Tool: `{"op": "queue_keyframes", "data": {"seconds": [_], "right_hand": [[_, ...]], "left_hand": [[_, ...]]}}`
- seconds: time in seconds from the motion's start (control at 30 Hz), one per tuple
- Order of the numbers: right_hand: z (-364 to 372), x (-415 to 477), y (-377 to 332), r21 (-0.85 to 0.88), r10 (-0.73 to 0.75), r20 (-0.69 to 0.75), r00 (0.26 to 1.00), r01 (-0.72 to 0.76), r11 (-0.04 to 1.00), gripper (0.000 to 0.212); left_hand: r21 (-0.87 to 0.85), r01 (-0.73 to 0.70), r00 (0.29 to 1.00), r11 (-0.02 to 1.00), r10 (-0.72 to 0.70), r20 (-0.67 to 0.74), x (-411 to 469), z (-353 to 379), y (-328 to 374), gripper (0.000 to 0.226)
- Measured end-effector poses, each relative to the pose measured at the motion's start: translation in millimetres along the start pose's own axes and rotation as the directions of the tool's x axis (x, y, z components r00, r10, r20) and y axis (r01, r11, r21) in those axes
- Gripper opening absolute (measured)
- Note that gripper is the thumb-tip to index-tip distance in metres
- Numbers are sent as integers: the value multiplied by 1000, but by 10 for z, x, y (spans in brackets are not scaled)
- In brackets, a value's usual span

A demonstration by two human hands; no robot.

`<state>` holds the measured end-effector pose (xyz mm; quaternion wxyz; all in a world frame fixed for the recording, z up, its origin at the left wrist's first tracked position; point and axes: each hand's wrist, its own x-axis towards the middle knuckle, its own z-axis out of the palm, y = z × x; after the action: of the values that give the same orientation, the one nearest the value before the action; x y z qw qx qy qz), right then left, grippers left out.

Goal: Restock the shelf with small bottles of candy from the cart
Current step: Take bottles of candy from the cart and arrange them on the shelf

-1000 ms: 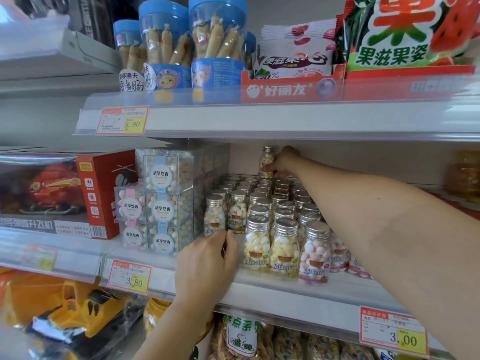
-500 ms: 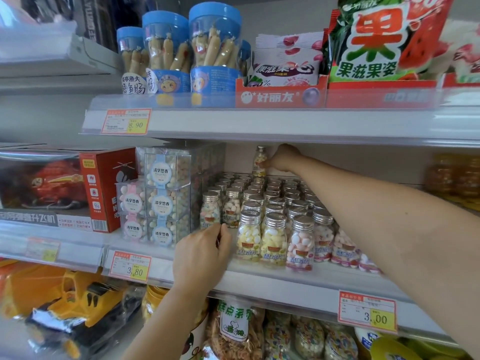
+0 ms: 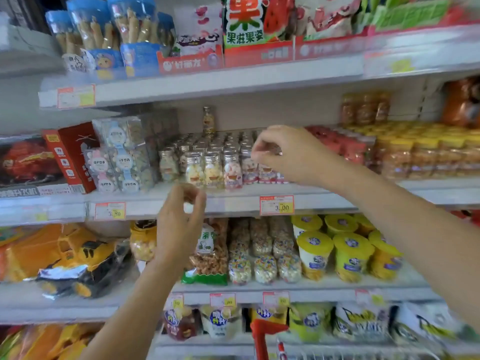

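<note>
Both grips have come back from the shelf (image 3: 233, 203). The right grip (image 3: 280, 154), which a moment ago reached to the rear of the rows, now hangs in front of the small bottles of candy (image 3: 207, 165). The left grip (image 3: 181, 219) has dropped below the shelf edge. Each has its fingers loosely curled with nothing visible in them, though blur softens the view.

The bottles stand in packed rows on the middle shelf, silver caps up, and a lone bottle (image 3: 209, 120) rises above the others at the back. I judge one placement finished and a return to the cart (image 3: 262, 331) in hand. Only its red handle shows, at the bottom edge.

The next move calls for lowering a grip into it for another bottle, then finding a gap in the rows. Clear candy boxes (image 3: 122, 154) sit just left of the rows and red packs (image 3: 345, 146) just right, in a shop aisle of stocked shelves.
</note>
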<state>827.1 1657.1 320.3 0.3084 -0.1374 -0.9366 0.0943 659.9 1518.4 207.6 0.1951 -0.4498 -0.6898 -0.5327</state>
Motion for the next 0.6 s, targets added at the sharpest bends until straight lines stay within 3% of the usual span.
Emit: {"op": "queue_keyframes", "data": {"seconds": [0.07,0.17,0.27,0.33,0.4,0.5,0.6], "right_hand": [[91,-443,111,-7,-17,-83,996,16,1000,28],[321,-1111,397,33,115,-14,993,-114,993,46],[614,-1772,777,20,261,131,956,-266,964,52],[836,-2242,1066,-8,374,243,895,-383,924,51],[1062,-2719,1349,-41,499,372,783,-523,851,49],[1423,-3432,1775,-135,685,533,496,-750,648,36],[1789,-4000,2035,-254,711,674,203,-839,480,29]], "left_hand": [[-23,-38,986,999,42,160,-450,171,180,37],[-34,-16,917,999,28,399,-1102,514,316,60],[-6,103,786,995,-77,614,-1697,823,359,60],[87,100,672,991,-132,728,-2069,1037,331,53],[157,119,545,980,-196,815,-2406,1266,261,41],[261,156,333,953,-300,894,-2852,1600,160,13],[338,127,199,932,-358,912,-3241,1886,12,29]]}}
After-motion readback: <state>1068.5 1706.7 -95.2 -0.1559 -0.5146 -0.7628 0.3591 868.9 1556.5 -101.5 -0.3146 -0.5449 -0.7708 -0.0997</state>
